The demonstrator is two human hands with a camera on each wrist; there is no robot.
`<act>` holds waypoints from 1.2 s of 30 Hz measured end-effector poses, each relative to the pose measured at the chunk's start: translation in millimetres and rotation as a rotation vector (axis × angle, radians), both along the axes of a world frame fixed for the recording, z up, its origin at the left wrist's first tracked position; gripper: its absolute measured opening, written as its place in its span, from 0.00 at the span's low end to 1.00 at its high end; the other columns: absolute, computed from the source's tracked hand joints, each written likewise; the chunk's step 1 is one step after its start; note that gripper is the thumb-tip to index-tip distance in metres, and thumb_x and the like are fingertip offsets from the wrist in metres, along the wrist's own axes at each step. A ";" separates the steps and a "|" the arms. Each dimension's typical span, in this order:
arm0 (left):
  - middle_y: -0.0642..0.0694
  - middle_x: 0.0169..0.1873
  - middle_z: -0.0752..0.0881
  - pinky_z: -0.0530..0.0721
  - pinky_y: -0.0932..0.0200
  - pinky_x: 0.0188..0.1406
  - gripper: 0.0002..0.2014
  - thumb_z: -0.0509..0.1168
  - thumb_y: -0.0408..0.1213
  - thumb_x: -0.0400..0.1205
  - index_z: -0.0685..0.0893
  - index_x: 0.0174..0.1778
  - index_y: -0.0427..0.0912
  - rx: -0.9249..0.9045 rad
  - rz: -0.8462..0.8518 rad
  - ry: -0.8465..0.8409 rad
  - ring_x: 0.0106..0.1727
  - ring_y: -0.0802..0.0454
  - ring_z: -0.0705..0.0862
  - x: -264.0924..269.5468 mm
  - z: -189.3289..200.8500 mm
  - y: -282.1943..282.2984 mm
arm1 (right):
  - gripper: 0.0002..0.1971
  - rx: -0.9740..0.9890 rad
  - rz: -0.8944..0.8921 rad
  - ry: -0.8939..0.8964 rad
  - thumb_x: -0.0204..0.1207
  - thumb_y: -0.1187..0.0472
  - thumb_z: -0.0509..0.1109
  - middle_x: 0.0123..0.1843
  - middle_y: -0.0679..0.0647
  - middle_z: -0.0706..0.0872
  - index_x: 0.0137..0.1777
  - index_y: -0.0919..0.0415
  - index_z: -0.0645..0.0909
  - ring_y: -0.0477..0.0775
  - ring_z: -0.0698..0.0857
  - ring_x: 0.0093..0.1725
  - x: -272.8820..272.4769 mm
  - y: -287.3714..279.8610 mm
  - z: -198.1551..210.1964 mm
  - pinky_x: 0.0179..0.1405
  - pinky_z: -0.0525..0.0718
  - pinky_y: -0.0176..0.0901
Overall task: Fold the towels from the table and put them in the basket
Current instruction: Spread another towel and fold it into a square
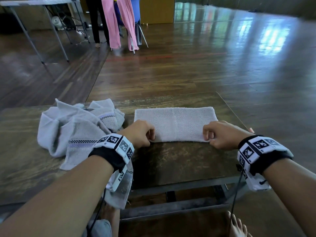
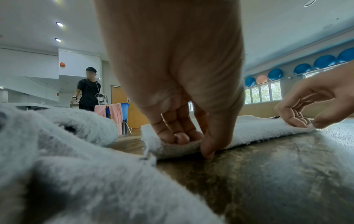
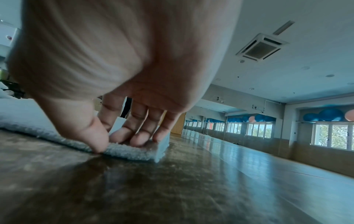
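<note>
A pale grey towel (image 1: pixel 176 123), folded into a flat rectangle, lies on the dark wooden table (image 1: pixel 179 161). My left hand (image 1: pixel 143 134) pinches its near left corner between thumb and fingers (image 2: pixel 180 136). My right hand (image 1: pixel 217 135) pinches the near right corner (image 3: pixel 134 150) the same way, thumb at the edge, fingers on top. A heap of crumpled grey towels (image 1: pixel 77 127) with checkered stripes sits to the left, under my left forearm. No basket is in view.
The table's near edge has a metal frame (image 1: pixel 171 207) below; my bare feet show beneath. Beyond the table is open wooden floor. Far back left, a person stands by a folding table (image 1: pixel 34 4) and a chair draped with pink towels (image 1: pixel 119 23).
</note>
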State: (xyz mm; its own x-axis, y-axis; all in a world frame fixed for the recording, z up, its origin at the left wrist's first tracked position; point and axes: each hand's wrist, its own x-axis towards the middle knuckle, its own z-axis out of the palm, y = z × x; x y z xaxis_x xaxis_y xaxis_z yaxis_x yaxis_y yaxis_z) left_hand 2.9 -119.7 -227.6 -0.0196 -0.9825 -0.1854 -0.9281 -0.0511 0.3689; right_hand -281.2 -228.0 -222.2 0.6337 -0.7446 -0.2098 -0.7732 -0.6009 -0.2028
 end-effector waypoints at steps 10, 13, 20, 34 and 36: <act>0.50 0.53 0.76 0.78 0.52 0.60 0.10 0.68 0.48 0.81 0.81 0.56 0.51 -0.042 0.059 -0.065 0.56 0.52 0.76 7.1 -9.6 -7.9 | 0.11 -0.024 0.018 -0.055 0.83 0.48 0.63 0.57 0.39 0.73 0.64 0.38 0.78 0.44 0.72 0.61 8.4 -12.0 -14.5 0.66 0.76 0.50; 0.53 0.42 0.82 0.81 0.55 0.49 0.10 0.66 0.52 0.81 0.83 0.44 0.50 0.015 0.041 -0.097 0.45 0.54 0.81 4.4 -4.5 -10.0 | 0.07 -0.009 -0.013 0.014 0.82 0.46 0.62 0.50 0.39 0.79 0.49 0.39 0.82 0.51 0.82 0.57 12.8 -9.9 -3.6 0.58 0.82 0.53; 0.54 0.53 0.77 0.78 0.54 0.56 0.16 0.66 0.61 0.78 0.80 0.52 0.55 -0.179 -0.034 -0.082 0.57 0.55 0.75 -19.7 -7.7 -8.0 | 0.05 -0.175 0.053 -0.109 0.77 0.44 0.65 0.53 0.42 0.82 0.46 0.42 0.80 0.49 0.82 0.57 31.5 13.7 -2.4 0.53 0.81 0.50; 0.55 0.84 0.28 0.30 0.47 0.80 0.56 0.56 0.78 0.71 0.29 0.83 0.59 0.183 -0.138 -0.137 0.83 0.54 0.26 -28.3 -40.1 -6.1 | 0.51 0.213 0.194 0.060 0.75 0.27 0.65 0.88 0.39 0.28 0.87 0.34 0.34 0.47 0.28 0.87 48.5 14.0 -32.6 0.85 0.31 0.61; 0.56 0.83 0.26 0.29 0.47 0.80 0.58 0.57 0.81 0.68 0.27 0.82 0.62 0.196 -0.143 -0.133 0.83 0.55 0.25 -23.2 -40.2 -7.1 | 0.56 0.206 0.171 0.087 0.68 0.20 0.63 0.87 0.39 0.25 0.86 0.33 0.30 0.45 0.26 0.85 44.8 9.7 -36.0 0.84 0.29 0.60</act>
State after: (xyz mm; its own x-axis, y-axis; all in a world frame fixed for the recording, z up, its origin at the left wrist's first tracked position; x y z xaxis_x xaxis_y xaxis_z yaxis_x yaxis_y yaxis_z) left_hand -20.3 -126.8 -267.8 -0.1179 -0.9165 -0.3823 -0.9706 0.0250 0.2395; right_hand -236.4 -218.3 -258.2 0.7192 -0.5646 -0.4050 -0.6842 -0.6768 -0.2717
